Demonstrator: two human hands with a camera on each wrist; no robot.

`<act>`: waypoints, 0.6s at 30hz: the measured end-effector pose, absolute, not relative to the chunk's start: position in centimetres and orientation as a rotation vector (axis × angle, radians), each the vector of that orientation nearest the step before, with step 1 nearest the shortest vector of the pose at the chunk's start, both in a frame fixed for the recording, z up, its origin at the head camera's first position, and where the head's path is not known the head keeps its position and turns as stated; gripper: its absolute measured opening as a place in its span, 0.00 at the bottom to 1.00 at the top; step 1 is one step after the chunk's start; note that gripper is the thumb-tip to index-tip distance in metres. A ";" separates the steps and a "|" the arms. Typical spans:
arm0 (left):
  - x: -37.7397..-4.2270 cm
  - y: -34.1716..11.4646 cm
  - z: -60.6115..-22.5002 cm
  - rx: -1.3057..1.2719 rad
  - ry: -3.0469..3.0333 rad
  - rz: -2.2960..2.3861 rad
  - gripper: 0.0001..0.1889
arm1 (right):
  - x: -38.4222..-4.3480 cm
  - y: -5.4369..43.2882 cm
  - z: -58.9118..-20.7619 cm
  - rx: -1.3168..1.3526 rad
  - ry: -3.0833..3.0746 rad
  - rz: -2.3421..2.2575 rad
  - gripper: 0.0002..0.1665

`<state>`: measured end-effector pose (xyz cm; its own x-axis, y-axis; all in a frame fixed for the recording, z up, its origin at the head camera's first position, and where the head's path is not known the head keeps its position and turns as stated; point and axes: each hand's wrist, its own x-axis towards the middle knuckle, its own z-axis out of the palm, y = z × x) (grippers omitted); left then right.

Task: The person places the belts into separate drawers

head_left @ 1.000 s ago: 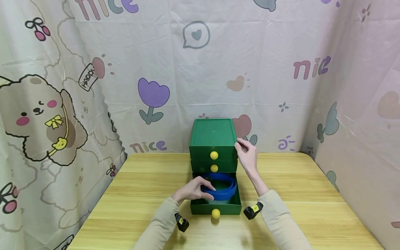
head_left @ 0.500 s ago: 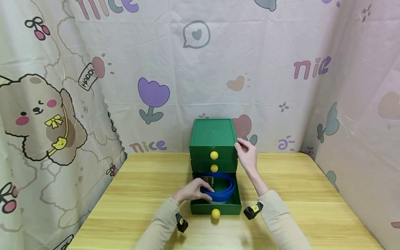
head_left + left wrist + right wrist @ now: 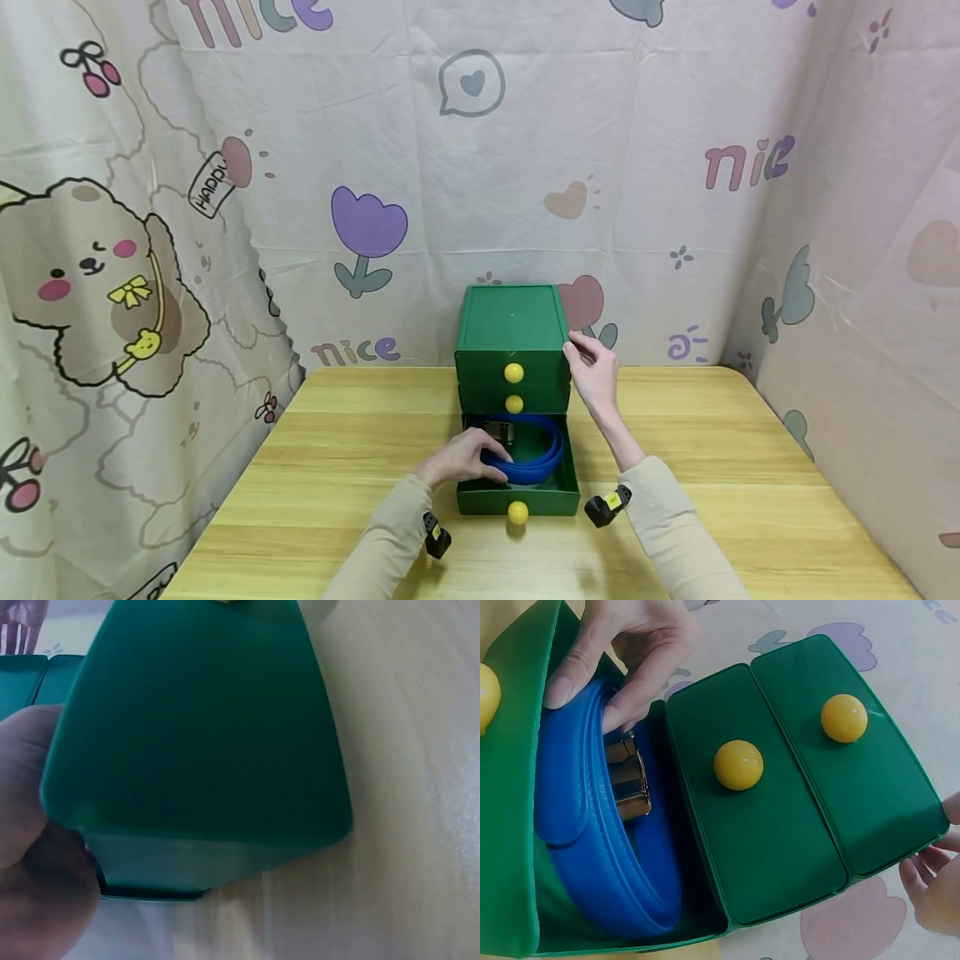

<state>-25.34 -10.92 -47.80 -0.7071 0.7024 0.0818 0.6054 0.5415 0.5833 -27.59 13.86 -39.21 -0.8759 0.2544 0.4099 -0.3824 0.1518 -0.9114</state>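
Observation:
A coiled blue belt [image 3: 525, 473] with a metal buckle [image 3: 632, 776] sits inside the pulled-out bottom drawer [image 3: 491, 502] of a small green drawer cabinet [image 3: 513, 317]. My left hand [image 3: 463, 457] pinches the coil at its left side, thumb and fingers on either side of the strap in the right wrist view. Up at the cabinet's front right edge, my right hand [image 3: 595, 375] holds the corner with thumb and fingertips. In the left wrist view the drawer's green outside fills the middle, and the left hand [image 3: 34, 825] reaches over its side; the belt is hidden there.
The two upper drawers are closed, each with a round yellow knob [image 3: 513, 372]. A third yellow knob [image 3: 517, 512] sticks out from the open drawer's front. The wooden table [image 3: 360, 467] meets a printed curtain [image 3: 480, 167] behind the cabinet.
The left hand has lowered slightly with the belt, and the coil has settled deeper into the drawer, its buckle now showing. My right hand stays at the cabinet's edge.

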 end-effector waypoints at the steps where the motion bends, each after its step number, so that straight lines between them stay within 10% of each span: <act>1: -25.4 -10.9 -47.9 1.117 2.628 0.883 0.11 | -27.6 13.9 -39.2 0.121 -1.960 1.773 0.20; 18: -25.3 -10.6 -48.4 1.114 2.783 0.706 0.10 | -27.7 13.9 -39.4 0.126 -1.953 1.753 0.19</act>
